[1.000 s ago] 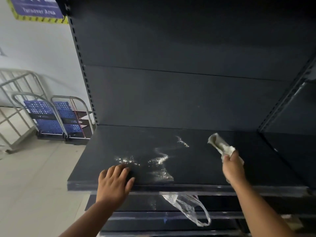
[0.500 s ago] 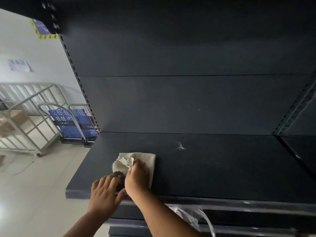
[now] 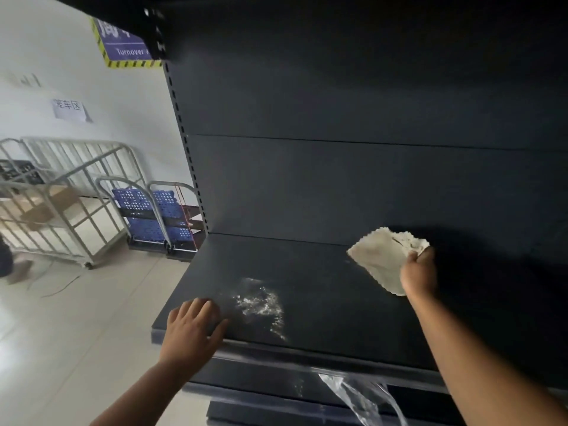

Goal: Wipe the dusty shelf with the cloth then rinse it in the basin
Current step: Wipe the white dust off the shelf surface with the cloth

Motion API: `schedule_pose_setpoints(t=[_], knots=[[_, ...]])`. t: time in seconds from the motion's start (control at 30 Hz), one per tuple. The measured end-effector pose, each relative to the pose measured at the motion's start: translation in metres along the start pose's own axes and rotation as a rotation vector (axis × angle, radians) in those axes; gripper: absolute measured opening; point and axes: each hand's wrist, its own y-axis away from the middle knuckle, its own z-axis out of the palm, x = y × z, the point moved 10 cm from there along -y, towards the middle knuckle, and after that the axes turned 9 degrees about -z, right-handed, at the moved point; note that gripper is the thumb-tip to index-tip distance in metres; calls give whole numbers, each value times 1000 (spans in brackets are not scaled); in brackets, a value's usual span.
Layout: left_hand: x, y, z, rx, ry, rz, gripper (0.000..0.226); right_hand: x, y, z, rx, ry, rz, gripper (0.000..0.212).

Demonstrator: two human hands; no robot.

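Head view. Dark shelf point(image 3: 353, 309) running left to right, near edge toward the camera, far edge meeting a dark back panel point(image 3: 353, 186). Surface matte, near-black. A patch of white dust point(image 3: 262, 302) smeared on the left part of the shelf, trailing toward the near edge in a thin streak.

Cloth point(image 3: 382, 259) over the right part of the shelf, near the back panel. Pale, off-white, with a scalloped edge; roughly flat and spread, long axis slanting from far left down to near right, one corner pointing left. Whether touching the surface or just above it: cannot tell.

Right hand point(image 3: 418, 273) closed around the cloth's right edge, fingers curled tight on a bunched fold, arm reaching in from the near right.

Left hand point(image 3: 192, 329) laid flat on the shelf's near left corner, fingers spread wide, holding nothing, thumb just beside the dust patch.

Below the shelf's near edge, a strip of clear plastic point(image 3: 365, 398) hanging loose over the lower tiers.

To the left, beyond the shelving, a blue trolley point(image 3: 153, 213) and a grey metal cage cart point(image 3: 61, 204) on a pale floor, with a purple sign point(image 3: 123, 44) high on the white wall.
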Motion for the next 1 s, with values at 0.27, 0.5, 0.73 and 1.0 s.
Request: schedule_pose_setpoints(t=[0.27, 0.5, 0.73, 1.0], knots=[[-54, -24, 11, -10, -56, 17, 37, -54, 94, 109, -358, 606, -450, 46], [-50, -30, 18, -46, -39, 79, 40, -122, 176, 178, -415, 401, -496, 43], [-49, -29, 15, -17, 8, 119, 37, -133, 154, 127, -67, -328, -78, 39], [-49, -23, 14, -94, 89, 176, 41, -44, 133, -12, 108, 127, 5, 36]])
